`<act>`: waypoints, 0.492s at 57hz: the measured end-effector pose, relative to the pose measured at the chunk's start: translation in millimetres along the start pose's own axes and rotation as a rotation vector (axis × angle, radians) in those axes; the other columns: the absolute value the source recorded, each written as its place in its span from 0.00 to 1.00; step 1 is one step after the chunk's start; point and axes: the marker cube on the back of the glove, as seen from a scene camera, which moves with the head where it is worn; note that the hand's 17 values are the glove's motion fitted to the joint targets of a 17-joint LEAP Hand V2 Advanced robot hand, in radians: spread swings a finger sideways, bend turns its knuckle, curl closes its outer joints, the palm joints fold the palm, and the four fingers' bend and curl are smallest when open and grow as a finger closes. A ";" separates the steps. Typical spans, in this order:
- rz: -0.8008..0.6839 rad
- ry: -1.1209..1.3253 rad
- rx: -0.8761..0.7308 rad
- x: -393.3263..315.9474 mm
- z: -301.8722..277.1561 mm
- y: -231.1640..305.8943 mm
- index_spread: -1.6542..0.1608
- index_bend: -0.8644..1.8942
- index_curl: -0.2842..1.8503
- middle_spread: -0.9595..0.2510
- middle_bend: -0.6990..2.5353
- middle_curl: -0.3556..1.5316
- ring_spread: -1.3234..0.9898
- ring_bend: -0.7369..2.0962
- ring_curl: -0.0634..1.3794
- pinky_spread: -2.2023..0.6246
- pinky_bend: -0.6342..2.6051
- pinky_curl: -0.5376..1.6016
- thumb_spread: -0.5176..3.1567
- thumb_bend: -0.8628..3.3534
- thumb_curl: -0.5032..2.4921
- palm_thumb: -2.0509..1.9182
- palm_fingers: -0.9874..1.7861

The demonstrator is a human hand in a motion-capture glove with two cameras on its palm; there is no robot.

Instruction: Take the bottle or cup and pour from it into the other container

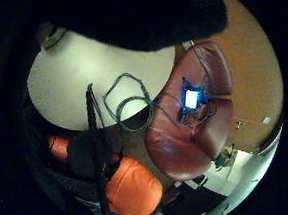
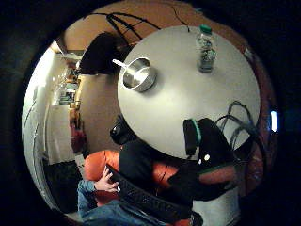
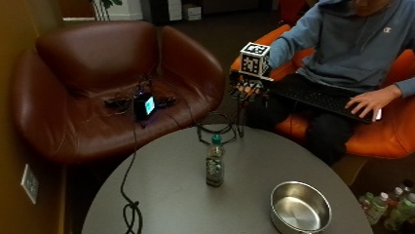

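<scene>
A clear bottle (image 3: 215, 163) with a green cap stands upright near the middle of the round grey table (image 3: 168, 195). A steel bowl (image 3: 300, 207) sits at the table's near right edge. My gloved right hand (image 3: 249, 88) hangs in the air over the table's far edge, well apart from the bottle, with its fingers drooping and nothing in them. From the thumb side palm view the bottle (image 2: 206, 49) and the bowl (image 2: 138, 75) stand far off on the table (image 2: 188, 99). The little finger side palm view shows only bare table (image 1: 81, 77).
A brown leather armchair (image 3: 97, 87) behind the table holds a lit device (image 3: 144, 105) with cables. One cable (image 3: 131, 204) runs onto the table's left side, and a wire loop (image 3: 217, 127) lies at its far edge. The bare hand (image 3: 366, 102) rests on a keyboard (image 3: 317, 97).
</scene>
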 end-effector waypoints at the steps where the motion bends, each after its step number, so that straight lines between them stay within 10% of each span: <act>1: 0.003 0.002 -0.003 0.4 -0.4 -0.9 0.81 0.38 0.15 0.76 0.26 0.20 0.56 0.36 0.08 0.82 0.33 0.30 0.25 0.29 0.21 0.65 0.47; 28: 0.011 0.022 -0.021 1.4 -27.5 -62.8 0.70 0.36 0.23 0.74 0.27 0.28 0.56 0.38 0.18 0.87 0.36 0.38 0.42 0.24 0.26 0.68 0.39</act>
